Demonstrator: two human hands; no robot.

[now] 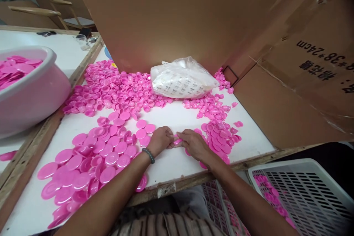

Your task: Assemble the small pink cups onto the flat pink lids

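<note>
Over the white tabletop, my left hand (160,141) and my right hand (193,143) meet fingertip to fingertip. Between them they pinch a small pink plastic piece (177,141), mostly covered by the fingers. Left of my left hand lie loose round pink plastic discs (141,134), and a wide spread of pink saucer-like discs (107,174) reaches toward the front left. Beside my right hand is a pile of overlapping pink pieces (220,139). Farther back, small pink cup-shaped pieces (118,87) are heaped in a band.
A clear plastic bag of printed white packets (182,81) rests among the cups. Cardboard sheets (171,18) wall the back and right. At left stands a large tub (33,96) of pink pieces; at lower right, a white slotted basket (301,169) holds pink pieces. A wooden edge (166,190) borders the table.
</note>
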